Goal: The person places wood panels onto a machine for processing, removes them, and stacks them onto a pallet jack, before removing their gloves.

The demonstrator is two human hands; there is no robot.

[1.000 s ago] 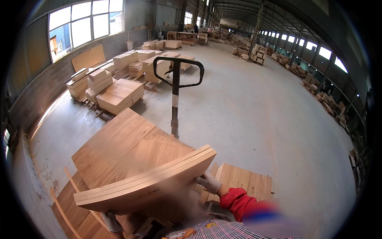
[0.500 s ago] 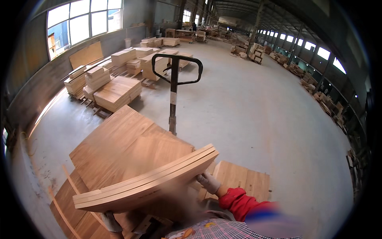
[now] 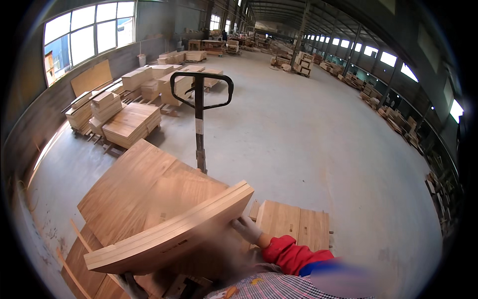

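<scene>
A short stack of pale wooden boards (image 3: 174, 234) is held tilted between my hands, its long layered edges facing up and away from me. My right hand (image 3: 247, 229), in a light glove below a red sleeve, grips the right end from beneath. My left hand (image 3: 133, 286), also gloved, is at the underside near the left end, partly hidden by the boards. Just beyond the stack lies a large flat wooden panel (image 3: 144, 179). Close by on the right are more wooden boards (image 3: 284, 222) with small dark marks.
The black handle of a pallet jack (image 3: 199, 114) rises beyond the panel. Stacked boards on pallets (image 3: 132, 122) stand along the left wall under a window. Thin wooden strips (image 3: 74, 274) lie at the lower left. Grey floor (image 3: 298, 149) stretches ahead and right, toward distant wood piles.
My view has turned slightly right, so the surroundings sit farther left. The held boards tilt a little more steeply, and the dark gap between their layers has narrowed. Both hands keep their grip.
</scene>
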